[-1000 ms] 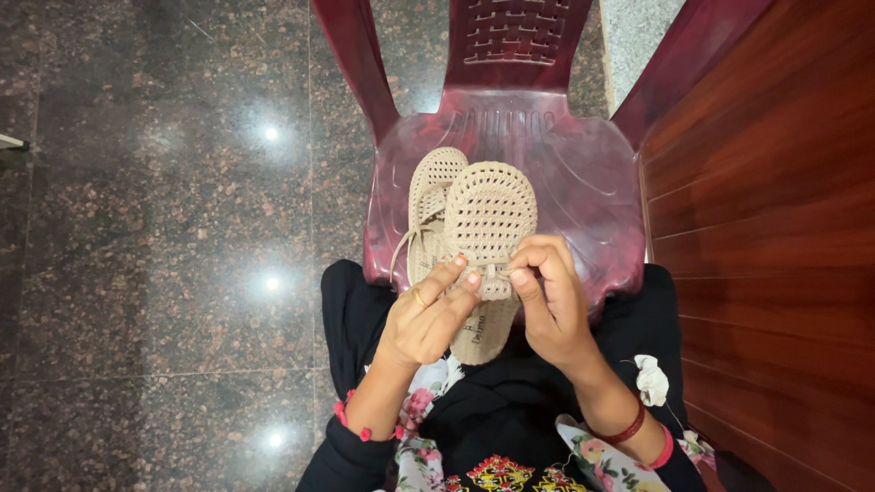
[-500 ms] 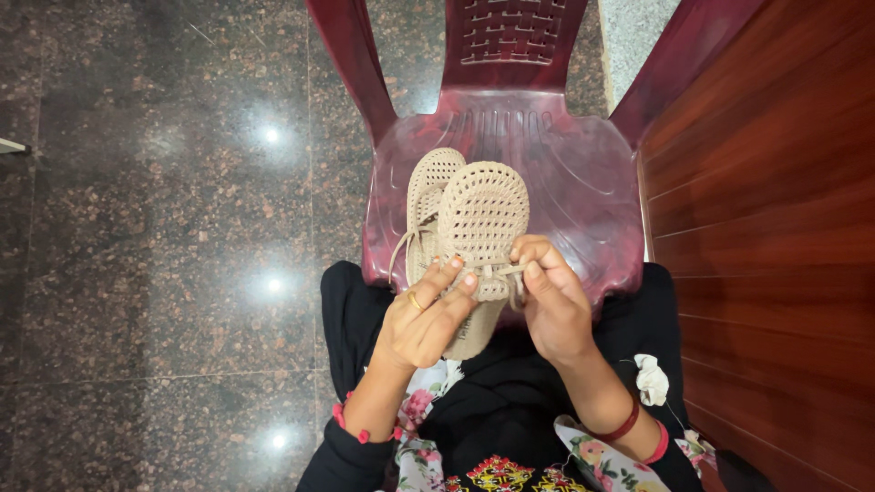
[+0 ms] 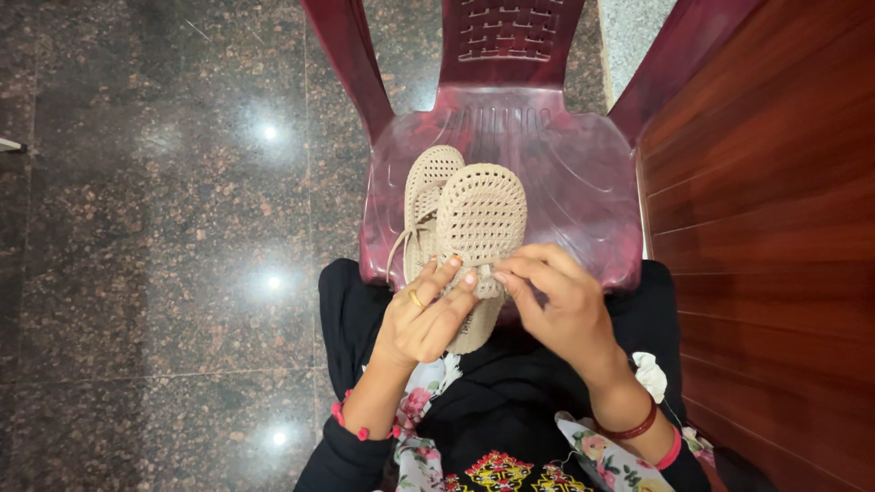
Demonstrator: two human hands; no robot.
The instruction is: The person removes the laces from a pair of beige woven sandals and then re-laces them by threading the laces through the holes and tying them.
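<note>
Beige woven shoe [image 3: 480,223] sat held in my left hand [image 3: 425,314], fingers closed around it; my right hand [image 3: 556,305] pinched its lace narrowly, above a maroon chair [image 3: 583,182].

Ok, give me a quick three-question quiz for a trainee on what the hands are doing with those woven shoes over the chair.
1. True or false: the beige woven shoe lies flat on the dark-red plastic chair.
2. Which hand wears a ring?
3. Where do the fingertips of both hands meet: A the shoe's toe, B its lace, C the chair's back?

Key:
1. False; both hands hold it up.
2. The left hand.
3. B; the right hand meets the left at the lace.
</note>
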